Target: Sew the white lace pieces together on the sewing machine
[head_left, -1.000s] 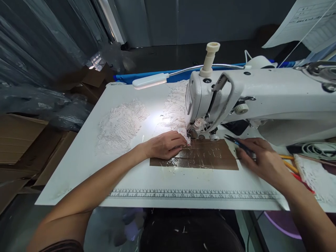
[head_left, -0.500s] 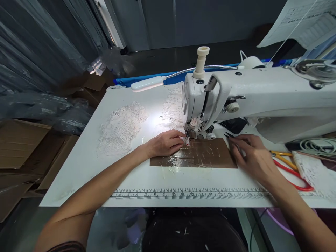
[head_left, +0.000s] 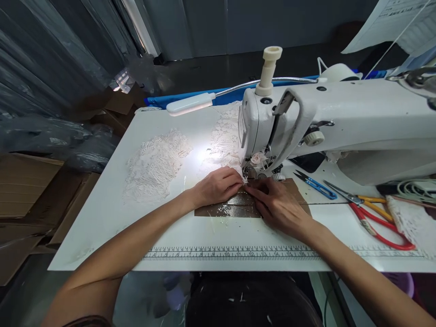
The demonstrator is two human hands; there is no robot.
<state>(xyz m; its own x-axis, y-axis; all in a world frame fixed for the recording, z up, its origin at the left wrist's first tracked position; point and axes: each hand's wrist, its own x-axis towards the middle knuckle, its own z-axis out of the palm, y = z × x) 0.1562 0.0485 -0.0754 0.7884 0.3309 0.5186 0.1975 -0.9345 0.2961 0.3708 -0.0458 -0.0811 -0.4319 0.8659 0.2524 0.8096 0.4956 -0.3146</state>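
Observation:
Just in front of the needle area of a white sewing machine, my left hand pinches a small piece of white lace. My right hand meets it from the right, thumb and fingertips closed at the same lace. Much of the piece is hidden by my fingers. Both hands rest over a brown taped plate. Blue thread snips lie on the table to the right of my right hand, beside large scissors with red and orange handles.
A heap of white lace lies on the left of the white table, with more lace behind my left hand. A lamp reaches over the back. A ruler strip runs along the front edge. Cardboard boxes stand at left.
My right hand has put the thread snips down on the table and moved left to the lace at the needle. My left hand has stayed nearly in place. The view has shifted slightly.

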